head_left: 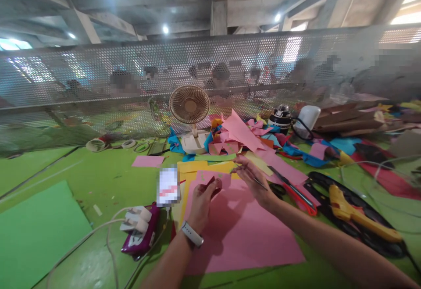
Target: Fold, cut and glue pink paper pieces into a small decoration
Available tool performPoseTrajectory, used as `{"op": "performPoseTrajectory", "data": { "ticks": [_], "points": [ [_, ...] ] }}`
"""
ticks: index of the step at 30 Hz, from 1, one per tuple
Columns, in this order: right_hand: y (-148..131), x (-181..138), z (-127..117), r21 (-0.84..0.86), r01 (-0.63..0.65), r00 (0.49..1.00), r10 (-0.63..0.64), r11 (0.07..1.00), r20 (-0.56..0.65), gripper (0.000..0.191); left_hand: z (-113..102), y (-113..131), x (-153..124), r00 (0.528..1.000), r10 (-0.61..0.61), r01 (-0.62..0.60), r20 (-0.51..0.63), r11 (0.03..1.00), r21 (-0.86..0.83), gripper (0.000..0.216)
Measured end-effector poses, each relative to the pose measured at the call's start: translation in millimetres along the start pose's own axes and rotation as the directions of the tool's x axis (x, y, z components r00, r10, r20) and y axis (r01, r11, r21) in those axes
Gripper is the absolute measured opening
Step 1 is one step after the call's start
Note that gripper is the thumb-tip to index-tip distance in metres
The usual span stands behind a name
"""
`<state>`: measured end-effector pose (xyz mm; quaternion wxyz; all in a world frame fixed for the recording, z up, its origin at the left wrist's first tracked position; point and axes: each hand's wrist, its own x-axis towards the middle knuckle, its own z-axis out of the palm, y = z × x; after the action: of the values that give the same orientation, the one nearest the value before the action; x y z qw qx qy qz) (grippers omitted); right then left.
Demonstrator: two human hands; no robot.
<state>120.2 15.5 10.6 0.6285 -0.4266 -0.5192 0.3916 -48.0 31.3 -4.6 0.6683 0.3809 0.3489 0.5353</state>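
Over the far part of a large pink paper sheet (250, 236) are both hands. My left hand (205, 199), with a white watch band at its wrist, is closed with thumb and fingers together; whatever it may hold is too small to make out. To its right, my right hand (253, 181) is closed around a thin dark pen-like tool (260, 184), whose back end sticks out past the hand. Small greenish bits show at the sheet's far edge near the fingers. Yellow paper (192, 166) lies partly under the pink sheet.
A fan (190, 105) stands behind a heap of paper scraps (241, 131). Right lie a red-and-black cutter (294, 192) and a yellow glue gun (358, 214) on a black tray. Left are a phone (168, 186), a purple power strip (141, 236) with cables, and green paper (42, 232).
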Motion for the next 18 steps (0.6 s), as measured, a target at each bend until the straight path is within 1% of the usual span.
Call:
{"op": "performPoseTrajectory", "data": {
  "ticks": [4,6,8,10,12,13,14,15,17,18],
  "points": [
    [-14,9,-12,-0.187,0.092,0.990,-0.109,0.978,-0.086,0.035,-6,4,4,0.999,0.039,-0.039,-0.021,0.999,-0.027,0.018],
    [-20,10,-16,-0.256,0.108,0.988,-0.131,0.961,-0.076,0.039,-10,5,7,0.998,0.049,-0.050,-0.027,0.998,-0.031,0.023],
    [-20,6,-20,-0.299,0.112,0.992,-0.126,0.948,-0.029,0.040,-12,6,9,0.998,0.053,-0.054,-0.043,0.998,-0.040,0.027],
    [-14,-2,-25,-0.340,0.098,0.995,-0.082,0.935,0.061,0.040,-14,7,12,0.995,0.050,-0.054,-0.087,0.997,-0.052,0.026],
    [-3,-14,-31,-0.412,0.112,0.985,-0.045,0.904,0.168,0.039,-15,7,14,0.990,0.045,-0.052,-0.132,0.997,-0.055,0.026],
    [2,-20,-34,-0.465,0.153,0.974,-0.053,0.872,0.221,0.037,-15,6,14,0.989,0.043,-0.051,-0.142,0.997,-0.051,0.026],
    [7,-26,-38,-0.525,0.226,0.956,-0.083,0.821,0.283,0.034,-15,5,15,0.989,0.045,-0.051,-0.141,0.998,-0.044,0.027],
    [12,-31,-43,-0.578,0.323,0.926,-0.125,0.749,0.355,0.032,-15,5,15,0.990,0.047,-0.052,-0.133,0.998,-0.034,0.028],
    [19,-38,-53,-0.630,0.513,0.837,-0.176,0.583,0.518,0.028,-16,3,15,0.992,0.051,-0.052,-0.112,0.999,-0.008,0.030],
    [21,-40,-57,-0.631,0.588,0.787,-0.175,0.506,0.592,0.028,-16,2,15,0.993,0.052,-0.051,-0.103,0.999,0.006,0.031]
  ]
}}
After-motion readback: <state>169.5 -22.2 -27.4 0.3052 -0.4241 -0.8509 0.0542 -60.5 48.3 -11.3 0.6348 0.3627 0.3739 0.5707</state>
